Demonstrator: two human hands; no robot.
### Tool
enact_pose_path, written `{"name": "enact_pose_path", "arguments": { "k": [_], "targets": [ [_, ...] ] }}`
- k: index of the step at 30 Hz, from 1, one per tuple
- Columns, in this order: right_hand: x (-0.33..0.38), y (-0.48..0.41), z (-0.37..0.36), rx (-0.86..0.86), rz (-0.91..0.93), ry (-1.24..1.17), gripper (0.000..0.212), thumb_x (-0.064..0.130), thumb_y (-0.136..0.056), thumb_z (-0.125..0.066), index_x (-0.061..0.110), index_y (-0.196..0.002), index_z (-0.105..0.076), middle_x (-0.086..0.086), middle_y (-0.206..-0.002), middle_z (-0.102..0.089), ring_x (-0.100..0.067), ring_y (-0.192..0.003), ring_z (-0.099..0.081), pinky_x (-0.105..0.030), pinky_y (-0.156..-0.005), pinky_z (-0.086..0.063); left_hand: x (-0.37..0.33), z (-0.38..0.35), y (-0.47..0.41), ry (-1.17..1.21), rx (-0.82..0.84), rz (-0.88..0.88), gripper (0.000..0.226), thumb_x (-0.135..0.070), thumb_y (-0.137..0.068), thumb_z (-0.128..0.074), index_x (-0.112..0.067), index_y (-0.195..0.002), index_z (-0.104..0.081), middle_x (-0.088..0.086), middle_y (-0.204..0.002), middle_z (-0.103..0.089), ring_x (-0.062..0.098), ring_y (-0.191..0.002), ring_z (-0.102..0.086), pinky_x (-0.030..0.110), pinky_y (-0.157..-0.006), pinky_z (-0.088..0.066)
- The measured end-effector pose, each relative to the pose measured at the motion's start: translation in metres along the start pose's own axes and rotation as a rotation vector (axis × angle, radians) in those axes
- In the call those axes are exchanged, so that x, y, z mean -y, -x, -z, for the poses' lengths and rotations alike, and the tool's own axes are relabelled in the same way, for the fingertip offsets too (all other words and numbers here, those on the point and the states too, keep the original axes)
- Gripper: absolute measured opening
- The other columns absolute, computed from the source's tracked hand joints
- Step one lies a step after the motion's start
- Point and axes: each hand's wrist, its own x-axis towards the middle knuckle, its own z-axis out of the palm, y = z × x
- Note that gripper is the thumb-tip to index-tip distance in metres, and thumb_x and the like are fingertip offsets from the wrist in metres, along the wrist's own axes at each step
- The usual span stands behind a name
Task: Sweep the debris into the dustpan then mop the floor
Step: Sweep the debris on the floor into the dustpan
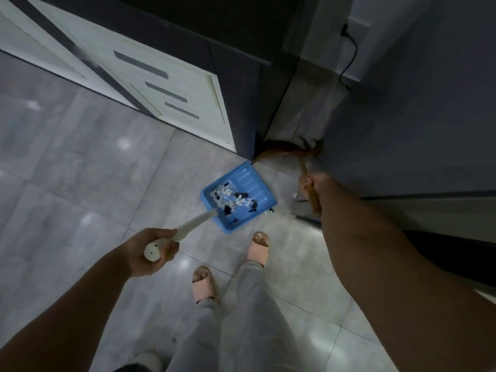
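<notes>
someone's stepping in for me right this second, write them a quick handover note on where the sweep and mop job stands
Left hand: closed on the white handle of the blue dustpan, which sits on the tiled floor.
Right hand: closed on the broom, whose bristles reach into the gap between the cabinet and the wall.
Done: a pile of white and dark debris is in the pan.
Left: a few scraps lie just off the pan's right edge; sweep them in, clear the gap, then mop. No mop is in view.
</notes>
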Motion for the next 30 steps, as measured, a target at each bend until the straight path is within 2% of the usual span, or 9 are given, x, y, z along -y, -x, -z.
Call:
{"name": "enact_pose_path", "arguments": {
  "k": [4, 6, 9, 11, 13, 17, 22, 25, 30],
  "targets": [
    [-0.016, -0.004, 0.014, 0.025, -0.073, -0.108, 0.039, 0.016, -0.105, -0.023, 0.018, -0.066, -0.027, 0.006, -0.063, -0.022, -0.009, -0.024, -0.027, -0.016, -0.025, -0.020, 0.000, -0.002, 0.004, -0.031, -0.005, 0.010, 0.031, -0.019, -0.086, -0.058, -0.003, -0.110, -0.045, 0.011, -0.064, -0.057, 0.014, -0.039, -0.057, 0.020, -0.036, -0.051],
    [-0.031, 0.002, 0.023, 0.082, -0.153, -0.209, 0.037, 0.015, -0.105, -0.029, 0.015, -0.068, -0.032, 0.007, -0.059, -0.026, -0.008, -0.020, -0.027, -0.013, -0.025, -0.020, 0.003, -0.005, 0.007, -0.025, -0.003, 0.020, 0.032, -0.019, -0.086, -0.058, -0.003, -0.111, -0.044, 0.011, -0.064, -0.057, 0.014, -0.039, -0.058, 0.021, -0.035, -0.051],
    [-0.057, 0.017, 0.029, 0.094, -0.171, -0.206, 0.035, 0.016, -0.105, -0.034, 0.013, -0.070, -0.036, 0.002, -0.042, -0.033, -0.007, -0.021, -0.028, -0.010, -0.026, -0.021, 0.007, -0.006, 0.014, -0.027, 0.018, 0.005, 0.033, -0.017, -0.084, -0.058, -0.004, -0.108, -0.041, 0.010, -0.062, -0.055, 0.013, -0.037, -0.057, 0.021, -0.034, -0.050],
    [-0.078, 0.027, 0.035, 0.088, -0.189, -0.276, 0.035, 0.016, -0.104, -0.035, 0.014, -0.070, -0.037, 0.003, -0.047, -0.033, -0.005, -0.027, -0.029, -0.010, -0.028, -0.021, 0.011, -0.002, 0.019, -0.030, 0.007, -0.014, 0.034, -0.016, -0.083, -0.059, -0.003, -0.109, -0.040, 0.009, -0.062, -0.052, 0.012, -0.037, -0.055, 0.019, -0.033, -0.049],
    [-0.100, 0.032, 0.039, 0.098, -0.210, -0.391, 0.032, 0.015, -0.103, -0.036, 0.013, -0.071, -0.039, 0.007, -0.055, -0.031, -0.005, -0.029, -0.029, -0.011, -0.028, -0.021, 0.017, 0.009, 0.021, -0.044, -0.001, -0.027, 0.034, -0.017, -0.085, -0.058, -0.003, -0.110, -0.040, 0.009, -0.062, -0.052, 0.011, -0.038, -0.055, 0.019, -0.034, -0.049],
    [-0.148, 0.047, 0.042, 0.194, -0.237, -0.470, 0.031, 0.016, -0.104, -0.029, 0.013, -0.075, -0.039, -0.001, -0.037, -0.032, -0.012, -0.018, -0.030, -0.015, -0.023, -0.023, 0.029, 0.039, 0.031, -0.046, 0.008, -0.026, 0.035, -0.016, -0.084, -0.058, -0.005, -0.111, -0.039, 0.007, -0.062, -0.050, 0.011, -0.038, -0.054, 0.019, -0.034, -0.049],
    [-0.222, 0.069, 0.043, 0.298, -0.361, -0.542, 0.025, 0.020, -0.106, -0.029, 0.021, -0.083, -0.039, -0.005, -0.035, -0.033, -0.015, -0.018, -0.032, -0.018, -0.023, -0.027, 0.046, 0.094, 0.052, -0.049, 0.017, -0.042, 0.038, -0.013, -0.079, -0.060, -0.005, -0.111, -0.040, 0.008, -0.059, -0.050, 0.012, -0.036, -0.053, 0.020, -0.033, -0.049],
    [-0.257, 0.086, 0.037, 0.297, -0.346, -0.492, 0.015, 0.018, -0.106, -0.028, 0.023, -0.096, -0.039, -0.005, -0.038, -0.035, -0.015, -0.019, -0.034, -0.017, -0.024, -0.029, 0.054, 0.125, 0.064, -0.024, 0.017, -0.046, 0.029, -0.015, -0.084, -0.056, -0.006, -0.107, -0.040, 0.008, -0.058, -0.048, 0.011, -0.034, -0.052, 0.019, -0.032, -0.048],
    [-0.279, 0.115, 0.017, 0.219, -0.266, -0.217, 0.024, 0.024, -0.105, -0.032, 0.004, -0.100, -0.046, -0.002, -0.037, -0.037, -0.010, -0.020, -0.034, -0.013, -0.026, -0.027, 0.071, 0.176, 0.082, 0.021, -0.005, -0.069, 0.018, -0.020, -0.095, -0.049, -0.005, -0.102, -0.042, 0.008, -0.054, -0.048, 0.012, -0.032, -0.052, 0.019, -0.032, -0.048]
  ]
}}
